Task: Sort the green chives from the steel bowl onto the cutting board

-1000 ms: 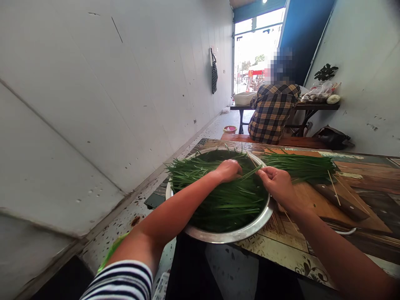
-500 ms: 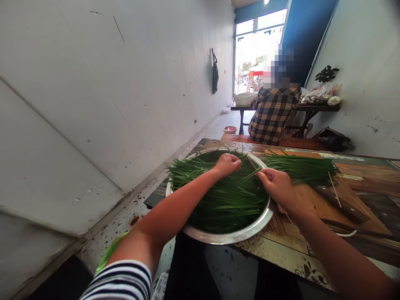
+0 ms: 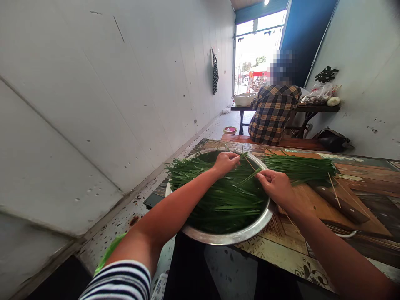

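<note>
Over a metal basin (image 3: 218, 239) full of long green garlic chives (image 3: 231, 204), my two hands are close together. My right hand (image 3: 276, 185), at the basin's right rim, pinches a thin bamboo skewer (image 3: 249, 163) that slants up and left, with a strand of chive by the fingertips. My left hand (image 3: 227, 162) is closed in a pinch near the skewer's far end, where green leaf shows at the fingertips. Exactly what lies between the left fingers is partly hidden.
Right of the basin, more chives lie on a cutting board (image 3: 304, 200) beside a knife (image 3: 340, 204). Loose skewers (image 3: 275, 225) lie under the basin's right side. Ahead, a person in a plaid shirt (image 3: 275, 112) sits at another table with a white tub (image 3: 245, 99).
My left hand has shifted slightly at the skewer's far end, and the chive strand by the right fingers hangs a little differently. The seated person's head has lowered slightly.
</note>
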Tool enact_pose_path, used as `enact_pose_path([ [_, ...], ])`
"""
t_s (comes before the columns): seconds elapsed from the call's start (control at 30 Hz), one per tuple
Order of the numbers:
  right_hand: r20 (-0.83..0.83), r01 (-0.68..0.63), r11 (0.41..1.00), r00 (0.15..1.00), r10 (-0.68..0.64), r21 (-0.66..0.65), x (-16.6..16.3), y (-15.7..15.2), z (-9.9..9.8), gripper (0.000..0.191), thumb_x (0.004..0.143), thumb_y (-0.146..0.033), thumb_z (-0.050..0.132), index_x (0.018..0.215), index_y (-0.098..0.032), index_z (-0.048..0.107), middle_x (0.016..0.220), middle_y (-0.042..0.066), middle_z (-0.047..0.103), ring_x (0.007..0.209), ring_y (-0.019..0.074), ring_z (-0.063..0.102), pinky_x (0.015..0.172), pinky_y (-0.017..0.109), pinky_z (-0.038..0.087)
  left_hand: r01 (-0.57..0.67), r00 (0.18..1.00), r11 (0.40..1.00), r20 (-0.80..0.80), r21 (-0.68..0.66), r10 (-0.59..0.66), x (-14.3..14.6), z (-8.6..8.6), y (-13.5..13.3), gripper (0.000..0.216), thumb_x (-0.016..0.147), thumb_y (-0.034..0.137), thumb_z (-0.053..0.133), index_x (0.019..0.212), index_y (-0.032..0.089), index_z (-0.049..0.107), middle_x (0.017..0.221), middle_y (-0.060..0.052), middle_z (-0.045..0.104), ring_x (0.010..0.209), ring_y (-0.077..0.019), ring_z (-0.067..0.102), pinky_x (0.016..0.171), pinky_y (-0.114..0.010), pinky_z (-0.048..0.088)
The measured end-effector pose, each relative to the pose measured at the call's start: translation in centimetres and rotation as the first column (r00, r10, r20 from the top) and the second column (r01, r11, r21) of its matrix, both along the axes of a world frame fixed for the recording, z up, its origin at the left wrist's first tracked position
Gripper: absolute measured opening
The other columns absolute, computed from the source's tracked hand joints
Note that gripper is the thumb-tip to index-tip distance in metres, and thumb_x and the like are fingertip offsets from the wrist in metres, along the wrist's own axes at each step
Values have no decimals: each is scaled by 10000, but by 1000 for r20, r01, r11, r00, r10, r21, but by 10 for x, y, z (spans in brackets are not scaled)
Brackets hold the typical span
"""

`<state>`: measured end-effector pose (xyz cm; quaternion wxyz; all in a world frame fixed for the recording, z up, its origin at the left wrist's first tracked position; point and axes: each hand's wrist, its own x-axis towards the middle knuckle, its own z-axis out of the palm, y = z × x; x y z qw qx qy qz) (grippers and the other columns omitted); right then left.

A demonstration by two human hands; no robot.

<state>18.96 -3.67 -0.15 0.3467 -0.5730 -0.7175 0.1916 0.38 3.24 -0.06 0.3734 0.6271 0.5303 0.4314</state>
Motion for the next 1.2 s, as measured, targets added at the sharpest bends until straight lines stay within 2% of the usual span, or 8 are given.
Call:
enact_pose_path([
  [0.2, -2, -14, 1000, 1000, 14, -14, 1, 0, 0, 309, 785, -379, 467, 758, -177, 699, 658, 21, 677, 596, 136, 578, 546, 241, 354, -13, 1000, 1000, -8, 17, 13, 0, 0, 1, 207, 785, 232, 546, 828, 91, 691, 659, -32, 669, 477, -57, 508, 508, -183, 399],
  [0.33, 1, -19, 1000, 1000, 19, -22, 1, 1, 0, 309, 785, -383, 465, 751, -182, 697, 657, 21, 677, 596, 138, 579, 548, 244, 354, -21, 999, 999, -32, 34, 23, -1, -1, 2, 221, 783, 221, 540, 873, 87, 691, 660, -34, 670, 468, -61, 492, 510, -194, 401],
  [0.67, -1, -12, 1000, 1000, 12, -28, 0, 0, 1, 319, 780, -381, 463, 755, -178, 708, 665, 28, 682, 602, 141, 584, 554, 241, 371, 20, 975, 968, -221, 251, 37, -4, -3, 3, 240, 785, 178, 536, 927, 105, 716, 696, -36, 694, 624, -108, 570, 670, -216, 452],
  [0.9, -29, -12, 1000, 1000, 12, -20, 0, 0, 2, 305, 766, -380, 483, 736, -173, 705, 639, 27, 683, 583, 143, 593, 529, 239, 370, 42, 967, 967, -254, 253, 25, -6, 0, 2, 244, 792, 195, 542, 948, 148, 723, 732, -23, 704, 666, -117, 599, 714, -219, 465],
  [1.0, -62, -3, 1000, 998, 3, -6, 0, 0, 2, 300, 767, -378, 485, 741, -172, 701, 635, 24, 682, 577, 140, 586, 521, 233, 373, 131, 963, 954, -265, 270, -57, -7, 4, 0, 238, 789, 226, 561, 950, 168, 726, 769, -24, 712, 715, -123, 612, 742, -218, 465],
  [1.07, -90, 7, 1000, 996, -6, 4, -1, -1, 4, 298, 771, -374, 480, 758, -170, 697, 651, 24, 683, 589, 139, 583, 532, 232, 378, 245, 944, 933, -283, 265, -167, -6, 8, -5, 237, 771, 252, 593, 949, 175, 730, 816, -33, 718, 751, -129, 620, 744, -213, 464],
  [1.2, -118, 25, 999, 993, -22, 24, -2, -4, 7, 296, 779, -371, 467, 717, -168, 672, 631, 21, 649, 578, 132, 554, 536, 234, 368, 502, 831, 849, -363, 162, -422, -2, 19, -17, 275, 761, 329, 613, 953, 172, 733, 855, -36, 722, 761, -136, 623, 712, -203, 457],
])
